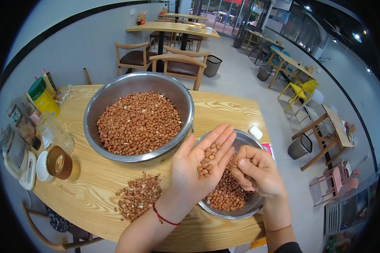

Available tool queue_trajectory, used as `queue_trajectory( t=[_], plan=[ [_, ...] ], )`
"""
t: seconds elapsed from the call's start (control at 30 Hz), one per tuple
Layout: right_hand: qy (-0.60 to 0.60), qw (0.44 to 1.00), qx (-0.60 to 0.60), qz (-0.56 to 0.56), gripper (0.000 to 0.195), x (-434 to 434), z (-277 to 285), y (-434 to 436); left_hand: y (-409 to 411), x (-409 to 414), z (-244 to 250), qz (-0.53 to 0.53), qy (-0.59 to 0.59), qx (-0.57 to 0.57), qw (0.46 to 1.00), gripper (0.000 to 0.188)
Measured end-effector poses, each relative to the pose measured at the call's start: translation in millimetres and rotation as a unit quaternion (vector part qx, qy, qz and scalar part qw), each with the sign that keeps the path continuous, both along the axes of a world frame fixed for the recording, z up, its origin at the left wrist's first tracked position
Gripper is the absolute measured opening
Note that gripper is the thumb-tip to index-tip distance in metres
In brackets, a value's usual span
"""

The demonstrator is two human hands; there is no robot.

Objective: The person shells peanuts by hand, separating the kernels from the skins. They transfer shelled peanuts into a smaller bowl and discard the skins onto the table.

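My left hand (198, 161) is turned palm up above the small bowl's left edge, with several shelled peanuts (205, 161) lying on it. Close beside it, over the same bowl, my right hand (256, 170) has its fingers curled, thumb against the index finger; whether anything is pinched there cannot be told. The small metal bowl (231, 216) holds peanuts and is partly hidden by both hands. A large metal bowl (93, 139) full of reddish peanuts (139, 123) stands behind to the left. Broken peanut pieces (139, 196) form a loose pile on the wooden table (98, 196), left of my left forearm.
Along the table's left side stand an amber cup (59, 163), a white bowl (42, 167), a glass jar (55, 132), a white kitchen scale (27, 170) and a yellow canister with a green lid (42, 96). A white case (255, 132) lies beyond the small bowl. Chairs stand behind the table.
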State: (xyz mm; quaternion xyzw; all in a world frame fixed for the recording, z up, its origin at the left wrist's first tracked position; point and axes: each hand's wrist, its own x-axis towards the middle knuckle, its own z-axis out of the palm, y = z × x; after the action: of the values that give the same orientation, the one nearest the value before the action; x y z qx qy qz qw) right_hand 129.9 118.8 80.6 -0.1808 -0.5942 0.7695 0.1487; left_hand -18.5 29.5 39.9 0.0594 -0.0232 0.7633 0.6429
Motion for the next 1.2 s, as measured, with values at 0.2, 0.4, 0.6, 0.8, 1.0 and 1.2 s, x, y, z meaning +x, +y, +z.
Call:
queue_trajectory(
  t=[0.2,0.4,0.6,0.8,1.0,1.2],
  plan=[
    [-0.002,0.952,0.269,-0.149,0.015,-10,-22,6,-5,9,8,-0.025,0.028,-0.054,0.998,0.063],
    [-0.056,0.870,0.448,-0.196,0.013,-8,-22,11,-4,13,8,-0.033,0.044,-0.062,0.997,0.064],
    [-0.013,0.843,0.486,-0.228,0.007,-1,-11,17,-4,11,9,-0.030,0.069,-0.051,0.996,0.067],
    [-0.010,0.802,0.572,-0.170,0.019,-2,-1,9,-4,10,7,-0.045,0.076,-0.044,0.995,0.069],
    [-0.010,0.808,0.566,-0.162,0.021,2,2,8,-5,12,9,-0.059,0.087,-0.040,0.994,0.069],
    [-0.001,0.803,0.572,-0.171,0.021,3,7,4,-6,13,13,-0.063,0.107,-0.053,0.991,0.069]
  ],
)
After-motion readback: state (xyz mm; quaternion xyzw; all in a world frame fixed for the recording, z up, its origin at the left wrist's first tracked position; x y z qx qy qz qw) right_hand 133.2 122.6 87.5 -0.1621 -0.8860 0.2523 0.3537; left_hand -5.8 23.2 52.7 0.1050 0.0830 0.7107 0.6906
